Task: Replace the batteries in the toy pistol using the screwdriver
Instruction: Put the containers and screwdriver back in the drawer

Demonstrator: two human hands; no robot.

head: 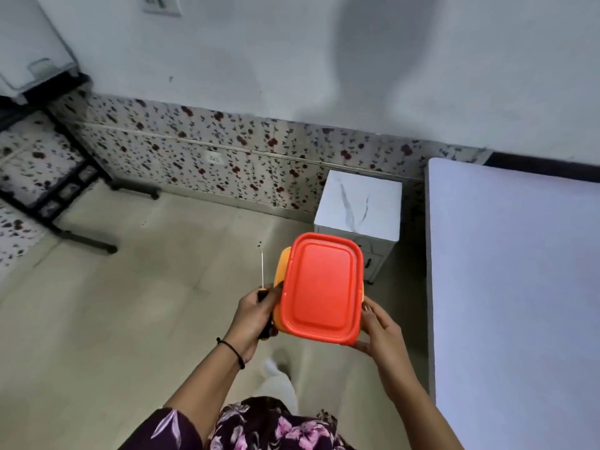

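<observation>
I stand on the floor and carry an orange plastic box with a red lid between both hands at waist height. My left hand grips the box's left side and also holds a screwdriver, whose thin metal shaft points up and whose dark handle lies in my palm. My right hand curls round the box's lower right corner. The lid is on, so what is in the box is hidden. No toy pistol or batteries show.
A white table fills the right side. A small marble-patterned cabinet stands against the floral wall skirting. A black metal frame with floral cloth is at the left. Beige floor lies below.
</observation>
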